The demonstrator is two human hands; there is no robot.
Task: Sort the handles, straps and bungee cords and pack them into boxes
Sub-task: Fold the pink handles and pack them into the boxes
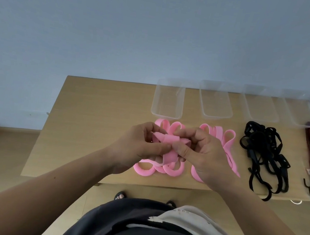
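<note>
On the table (pixel 86 110), four clear boxes (pixel 168 101) stand behind the pink pile (pixel 228 144), with black straps (pixel 264 157) to its right. Above the pile, the left hand (pixel 138 144) and right hand (pixel 204 153) both pinch a folded pink strap (pixel 170 156). One run of it lies left-right and its tail points toward the person.

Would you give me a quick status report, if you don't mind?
Left hand, right hand pinch one pink strap. Clear boxes empty. Nothing blocking.
</note>
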